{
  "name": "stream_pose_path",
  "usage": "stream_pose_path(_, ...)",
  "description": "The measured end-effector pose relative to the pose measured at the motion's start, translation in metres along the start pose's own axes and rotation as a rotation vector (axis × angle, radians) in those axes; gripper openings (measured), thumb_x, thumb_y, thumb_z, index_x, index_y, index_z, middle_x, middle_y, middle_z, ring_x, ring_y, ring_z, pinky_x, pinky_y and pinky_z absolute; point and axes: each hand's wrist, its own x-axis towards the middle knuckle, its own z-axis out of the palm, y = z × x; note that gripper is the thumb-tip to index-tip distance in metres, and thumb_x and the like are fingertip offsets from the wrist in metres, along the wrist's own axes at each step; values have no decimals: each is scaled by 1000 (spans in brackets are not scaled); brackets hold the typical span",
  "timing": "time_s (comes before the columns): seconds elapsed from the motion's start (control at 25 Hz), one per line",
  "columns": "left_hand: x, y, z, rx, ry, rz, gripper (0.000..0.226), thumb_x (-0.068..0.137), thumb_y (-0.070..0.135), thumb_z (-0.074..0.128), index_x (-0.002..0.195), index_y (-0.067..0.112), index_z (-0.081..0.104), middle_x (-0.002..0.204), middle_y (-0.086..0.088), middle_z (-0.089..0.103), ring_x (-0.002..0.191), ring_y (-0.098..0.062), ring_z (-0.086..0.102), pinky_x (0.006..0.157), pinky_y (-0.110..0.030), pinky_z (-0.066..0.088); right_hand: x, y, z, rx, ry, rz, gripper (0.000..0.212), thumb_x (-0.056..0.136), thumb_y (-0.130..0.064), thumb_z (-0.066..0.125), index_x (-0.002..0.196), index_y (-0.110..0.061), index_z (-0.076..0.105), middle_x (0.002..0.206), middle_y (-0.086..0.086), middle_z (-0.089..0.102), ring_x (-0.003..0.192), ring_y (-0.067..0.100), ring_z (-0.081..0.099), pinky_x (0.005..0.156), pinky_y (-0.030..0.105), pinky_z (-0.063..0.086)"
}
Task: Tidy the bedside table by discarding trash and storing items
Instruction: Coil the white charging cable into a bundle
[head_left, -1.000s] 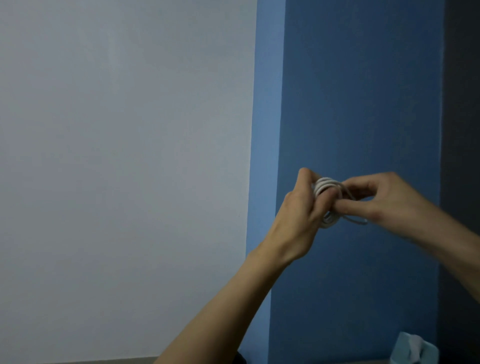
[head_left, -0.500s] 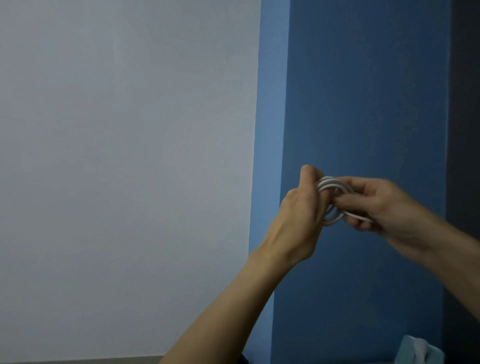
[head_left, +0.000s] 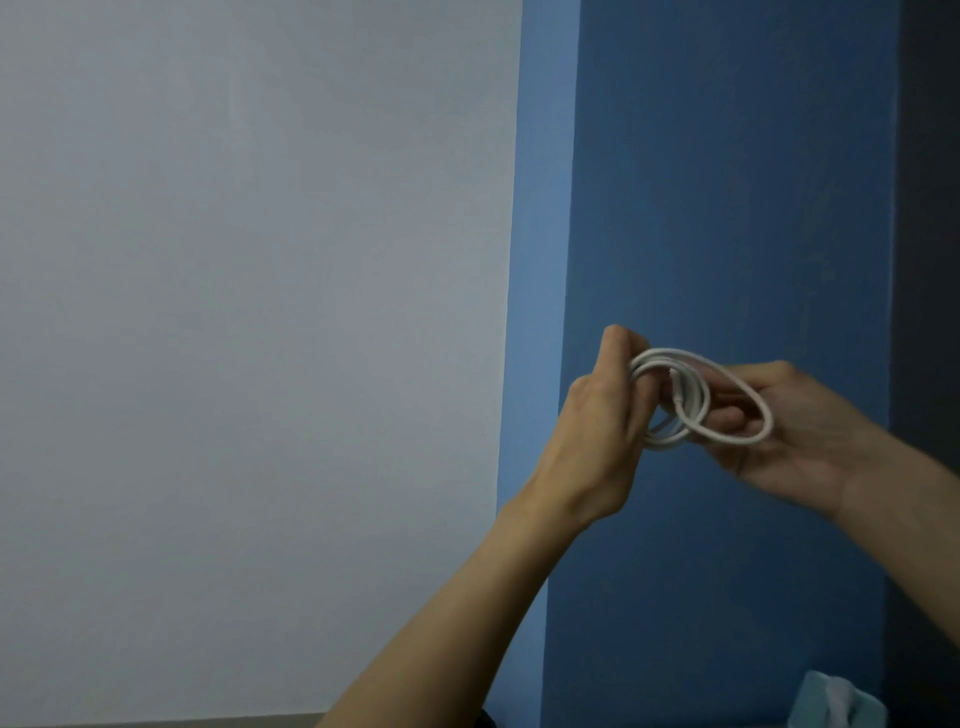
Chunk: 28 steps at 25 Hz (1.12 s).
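A white cable (head_left: 696, 400) wound into several loops is held up in front of the blue wall, at chest height. My left hand (head_left: 597, 431) grips the coil's left side with curled fingers. My right hand (head_left: 795, 431) holds the right side, its fingers curled through and under the widest loop. The cable's ends are hidden among the loops and fingers. The bedside table itself is out of view.
A white wall (head_left: 249, 338) fills the left half, a blue wall (head_left: 727, 182) the right, with a dark strip at the far right edge. A pale blue tissue box (head_left: 836, 709) with white tissue peeks in at the bottom right corner.
The coil has widened: my right hand has drawn one loop out to the right and turned slightly palm-up. My left hand keeps its grip in nearly the same spot.
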Motion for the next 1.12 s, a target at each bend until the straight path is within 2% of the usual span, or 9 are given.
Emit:
stream_pose_path(0.08, 1, 2, 0, 4, 4, -2, 10, 101, 15, 36, 91, 15, 39, 63, 11, 47, 50, -1, 43, 49, -12, 29, 0, 0, 2, -29, 45, -6, 50, 25, -15, 86, 70, 0, 70, 54, 0, 58, 32, 3, 42, 30, 8, 33)
stream_pose_path(0.2, 2, 3, -1, -9, 19, -15, 11, 101, 19, 37, 90, 17, 39, 57, 11, 41, 48, -4, 40, 47, -12, 28, 3, -3, -2, -107, 205, -52, 10, 79, -16, 61, 81, -7, 61, 49, -5, 58, 35, 3, 49, 36, 10, 40)
stream_pose_path(0.32, 3, 1, -1, -12, 22, -42, 12, 101, 20, 39, 89, 17, 41, 58, 9, 40, 49, -6, 37, 48, -15, 29, 9, -4, -13, -124, 330, -159, 20, 95, -16, 41, 79, -12, 53, 55, -3, 60, 37, 3, 51, 37, 10, 39)
stream_pose_path(0.44, 2, -7, -3, 30, -14, -91, 12, 100, 19, 39, 89, 16, 42, 58, 10, 40, 50, -7, 36, 49, -17, 28, 6, -20, -19, -30, 353, -297, 13, 84, -18, 52, 74, -16, 44, 63, -2, 48, 35, 1, 42, 34, 7, 31)
stream_pose_path(0.56, -1, -17, -8, 94, -64, -147, 11, 99, 13, 37, 92, 14, 45, 58, 9, 40, 48, -5, 38, 48, -17, 27, 0, -48, -37, 42, 310, -542, 42, 43, -30, 71, 75, -21, 45, 51, -11, 50, 38, -2, 39, 34, 7, 30)
stream_pose_path(0.76, -3, -25, -5, 86, -132, -240, 20, 95, 9, 37, 102, 13, 56, 61, 10, 43, 51, -7, 39, 52, -21, 32, 4, -46, -49, 110, 117, -563, 21, 78, -40, 52, 81, -21, 62, 61, -11, 53, 51, 0, 43, 45, 9, 35)
stream_pose_path(0.88, -4, -23, -7, 50, -202, -211, 20, 96, 13, 41, 105, 20, 58, 53, 12, 44, 48, -7, 36, 50, -18, 30, 3, -41, -48, 127, 106, -467, 50, 74, -55, 41, 75, -15, 71, 61, -7, 55, 53, 2, 47, 47, 11, 38)
stream_pose_path(1.0, -4, -19, -12, 91, -278, -132, 29, 94, 12, 37, 109, 26, 59, 62, 15, 55, 52, -8, 35, 52, -17, 31, 2, -40, -48, 122, 166, -423, 39, 75, -43, 49, 66, -12, 72, 57, -5, 54, 53, 4, 48, 47, 11, 37)
stream_pose_path(1.12, -3, -16, -12, 193, -307, -104, 35, 83, 14, 32, 104, 25, 58, 89, -3, 67, 62, -16, 47, 60, -28, 40, 0, -36, -49, 94, 192, -400, 26, 71, -29, 55, 64, -10, 71, 58, -3, 55, 54, 6, 49, 47, 11, 37)
